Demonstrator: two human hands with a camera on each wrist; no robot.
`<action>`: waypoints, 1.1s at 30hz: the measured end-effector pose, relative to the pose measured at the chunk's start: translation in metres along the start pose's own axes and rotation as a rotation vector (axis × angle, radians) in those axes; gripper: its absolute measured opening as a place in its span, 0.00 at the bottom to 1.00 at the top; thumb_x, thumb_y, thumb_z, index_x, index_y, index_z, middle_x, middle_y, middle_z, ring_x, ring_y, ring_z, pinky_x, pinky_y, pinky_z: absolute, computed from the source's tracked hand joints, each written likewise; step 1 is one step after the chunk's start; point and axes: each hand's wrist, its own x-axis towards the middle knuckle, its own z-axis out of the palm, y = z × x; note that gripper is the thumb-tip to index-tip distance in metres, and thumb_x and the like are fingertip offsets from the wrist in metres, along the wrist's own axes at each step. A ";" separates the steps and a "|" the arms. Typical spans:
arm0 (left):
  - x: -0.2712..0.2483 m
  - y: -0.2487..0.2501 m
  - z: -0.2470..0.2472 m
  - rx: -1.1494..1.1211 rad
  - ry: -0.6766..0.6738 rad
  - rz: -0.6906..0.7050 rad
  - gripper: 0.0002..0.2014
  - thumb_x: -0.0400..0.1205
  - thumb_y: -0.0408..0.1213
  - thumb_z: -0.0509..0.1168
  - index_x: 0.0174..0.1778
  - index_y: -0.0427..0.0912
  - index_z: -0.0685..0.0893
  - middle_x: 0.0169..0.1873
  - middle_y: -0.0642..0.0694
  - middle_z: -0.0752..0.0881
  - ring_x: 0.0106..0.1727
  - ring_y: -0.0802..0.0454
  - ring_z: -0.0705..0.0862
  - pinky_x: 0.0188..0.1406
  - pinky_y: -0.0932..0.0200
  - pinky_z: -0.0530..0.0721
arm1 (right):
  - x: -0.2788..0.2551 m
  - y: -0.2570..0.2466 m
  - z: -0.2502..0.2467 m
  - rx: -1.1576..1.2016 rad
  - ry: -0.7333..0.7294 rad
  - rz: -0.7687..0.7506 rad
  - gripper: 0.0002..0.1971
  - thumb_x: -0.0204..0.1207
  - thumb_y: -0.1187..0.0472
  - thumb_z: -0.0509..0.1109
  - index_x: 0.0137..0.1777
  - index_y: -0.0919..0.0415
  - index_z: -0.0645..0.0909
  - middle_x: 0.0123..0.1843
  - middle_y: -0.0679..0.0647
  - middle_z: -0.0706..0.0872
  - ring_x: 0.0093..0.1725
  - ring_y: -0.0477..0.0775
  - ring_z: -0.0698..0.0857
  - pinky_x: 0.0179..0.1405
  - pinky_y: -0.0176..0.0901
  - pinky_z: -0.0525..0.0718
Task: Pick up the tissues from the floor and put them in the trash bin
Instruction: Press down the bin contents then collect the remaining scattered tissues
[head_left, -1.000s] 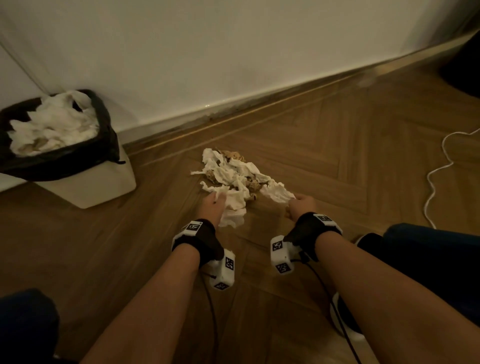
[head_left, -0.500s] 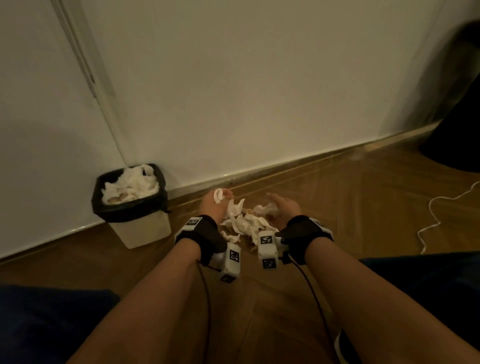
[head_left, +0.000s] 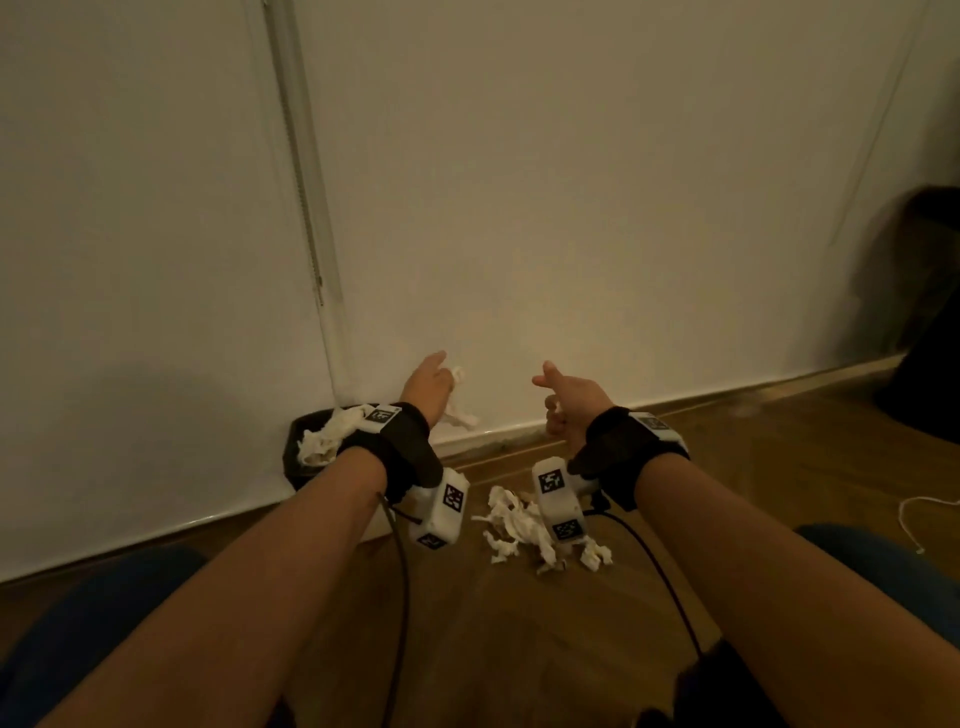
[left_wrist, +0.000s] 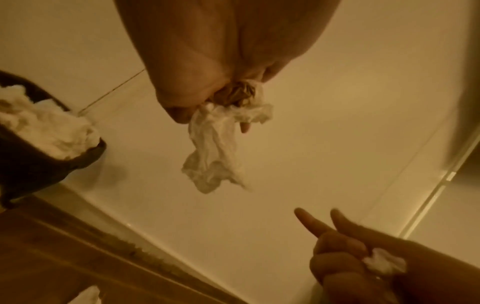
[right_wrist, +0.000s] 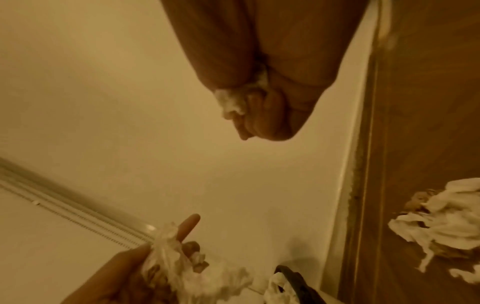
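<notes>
Tissues (head_left: 332, 436) heaped in trash bin (head_left: 293, 462)

Both bare forearms reach forward from the bottom corners of the head view, each wrist wrapped in a black strap carrying a white tagged camera block. The left hand (head_left: 427, 383), raised at about 11 o'clock from the frame's centre, has its fingers bunched round a hanging tissue (left_wrist: 215, 148), the index finger extended. The right hand (head_left: 569, 402), level with it at about 1 o'clock and apart from it, points its index finger and thumb forward while the other fingers curl over a small tissue wad (right_wrist: 233, 100) in the palm.
</notes>
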 end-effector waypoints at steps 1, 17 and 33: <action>0.001 0.008 -0.003 -0.009 0.002 -0.011 0.24 0.87 0.34 0.51 0.81 0.36 0.57 0.79 0.37 0.61 0.79 0.43 0.62 0.74 0.60 0.59 | -0.002 -0.007 0.003 -0.019 -0.037 0.009 0.17 0.81 0.51 0.65 0.60 0.64 0.77 0.29 0.52 0.61 0.25 0.47 0.58 0.24 0.40 0.58; 0.038 0.010 -0.041 -0.726 0.171 -0.082 0.14 0.80 0.19 0.61 0.57 0.37 0.83 0.53 0.41 0.84 0.49 0.46 0.85 0.30 0.62 0.88 | 0.034 -0.029 0.074 0.256 -0.143 -0.079 0.17 0.87 0.67 0.47 0.74 0.70 0.64 0.54 0.73 0.83 0.21 0.49 0.80 0.19 0.33 0.78; 0.071 -0.006 -0.055 -0.781 0.410 -0.248 0.18 0.76 0.45 0.72 0.27 0.43 0.72 0.15 0.51 0.70 0.12 0.57 0.65 0.16 0.69 0.62 | 0.073 -0.004 0.080 0.194 0.005 -0.144 0.22 0.85 0.54 0.55 0.27 0.57 0.66 0.14 0.46 0.63 0.14 0.45 0.58 0.16 0.33 0.57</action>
